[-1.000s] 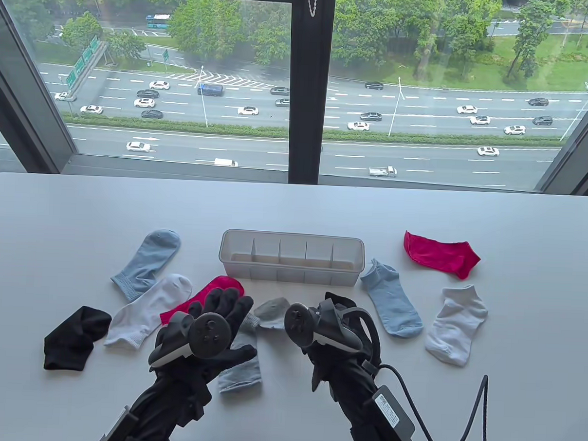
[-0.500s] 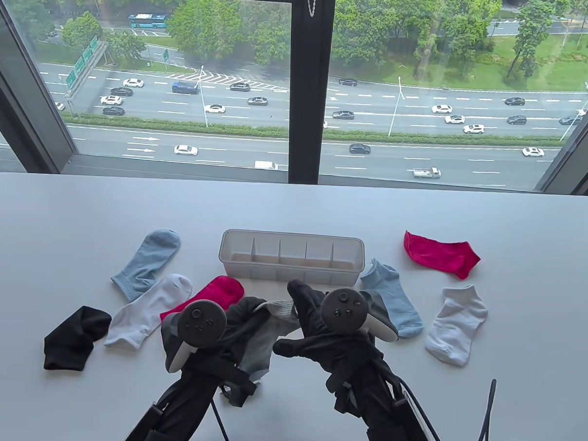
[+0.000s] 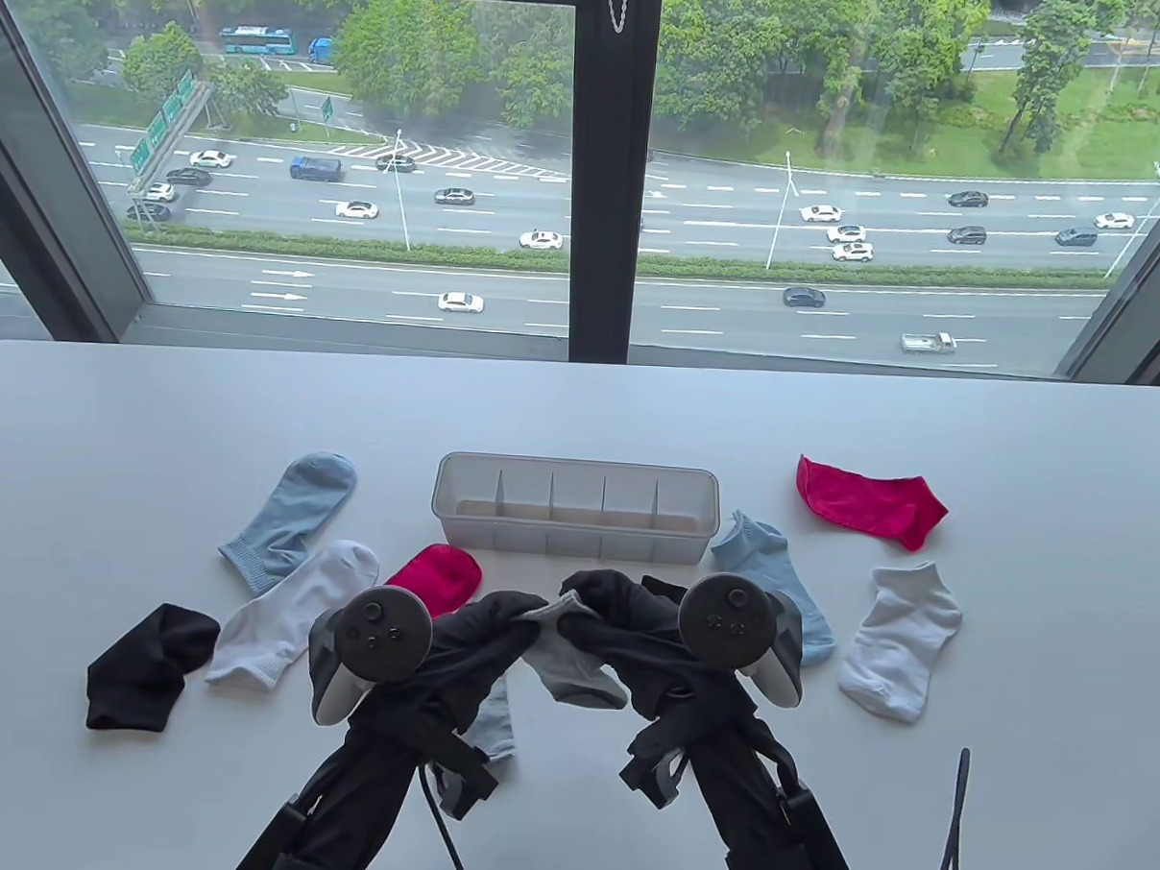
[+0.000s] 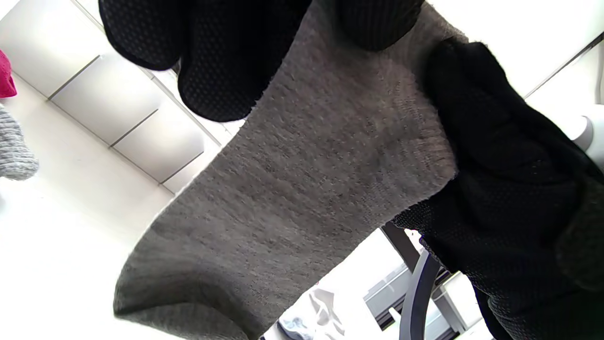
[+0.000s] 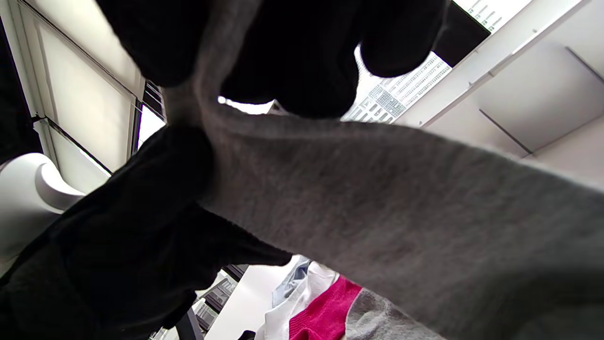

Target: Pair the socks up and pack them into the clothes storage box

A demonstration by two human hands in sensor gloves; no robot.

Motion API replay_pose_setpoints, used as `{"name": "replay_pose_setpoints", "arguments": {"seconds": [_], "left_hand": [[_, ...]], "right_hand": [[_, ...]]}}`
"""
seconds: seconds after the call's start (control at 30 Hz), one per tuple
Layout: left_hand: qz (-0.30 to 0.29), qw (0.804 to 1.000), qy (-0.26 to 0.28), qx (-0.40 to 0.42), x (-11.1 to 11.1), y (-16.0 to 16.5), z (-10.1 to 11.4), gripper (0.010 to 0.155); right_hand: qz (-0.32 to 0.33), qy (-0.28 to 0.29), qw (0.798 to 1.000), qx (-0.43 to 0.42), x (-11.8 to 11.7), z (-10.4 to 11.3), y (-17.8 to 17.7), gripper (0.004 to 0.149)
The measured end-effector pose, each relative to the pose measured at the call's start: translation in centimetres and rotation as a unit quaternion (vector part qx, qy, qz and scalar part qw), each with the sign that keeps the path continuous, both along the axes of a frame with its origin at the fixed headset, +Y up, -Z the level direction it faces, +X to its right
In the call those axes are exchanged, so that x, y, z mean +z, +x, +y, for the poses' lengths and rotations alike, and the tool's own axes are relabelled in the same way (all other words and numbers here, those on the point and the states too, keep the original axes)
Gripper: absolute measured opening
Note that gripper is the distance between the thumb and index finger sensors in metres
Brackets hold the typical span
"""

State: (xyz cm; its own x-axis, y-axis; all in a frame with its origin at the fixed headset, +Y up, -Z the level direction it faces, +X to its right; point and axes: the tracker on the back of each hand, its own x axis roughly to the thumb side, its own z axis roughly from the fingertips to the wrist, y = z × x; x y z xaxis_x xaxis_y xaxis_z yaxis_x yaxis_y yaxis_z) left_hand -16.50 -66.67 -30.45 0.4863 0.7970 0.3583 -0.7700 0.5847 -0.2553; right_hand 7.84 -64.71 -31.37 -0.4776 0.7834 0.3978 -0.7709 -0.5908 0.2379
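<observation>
Daylight from a wide window falls on the white table, with a busy road and trees far below outside. Near the table's middle sits the clear storage box, its divided compartments holding nothing. Just in front of it, the left hand and right hand both pinch a grey sock by its top edge, lifted between them; a second grey sock lies beneath. Scattered around lie light blue, white, red and black socks, some left of the box, some right.
</observation>
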Motion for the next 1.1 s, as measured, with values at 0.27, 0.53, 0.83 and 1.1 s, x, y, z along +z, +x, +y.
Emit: {"name": "replay_pose_setpoints", "arguments": {"seconds": [0.27,0.53,0.83,1.1], "left_hand": [[0.01,0.962,-0.156,-0.222,-0.9,0.9,-4.5,0.069],[0.117,0.909,-0.09,-0.39,-1.6,-1.9,-5.1,0.062],[0.022,0.83,-0.18,-0.527,-2.2,0.6,-10.0,0.086],[0.039,0.937,-0.092,-0.333,-1.9,-1.6,-6.6,0.042]], "right_hand": [[-0.038,-0.111,0.971,0.208,-1.9,-6.5,-0.5,0.062],[0.104,-0.2,0.916,0.332,-0.3,-8.2,-4.0,0.059],[0.073,-0.152,0.938,0.303,-0.4,-8.3,-3.8,0.063],[0.065,-0.12,0.936,0.326,-0.5,-7.6,-3.2,0.08]]}}
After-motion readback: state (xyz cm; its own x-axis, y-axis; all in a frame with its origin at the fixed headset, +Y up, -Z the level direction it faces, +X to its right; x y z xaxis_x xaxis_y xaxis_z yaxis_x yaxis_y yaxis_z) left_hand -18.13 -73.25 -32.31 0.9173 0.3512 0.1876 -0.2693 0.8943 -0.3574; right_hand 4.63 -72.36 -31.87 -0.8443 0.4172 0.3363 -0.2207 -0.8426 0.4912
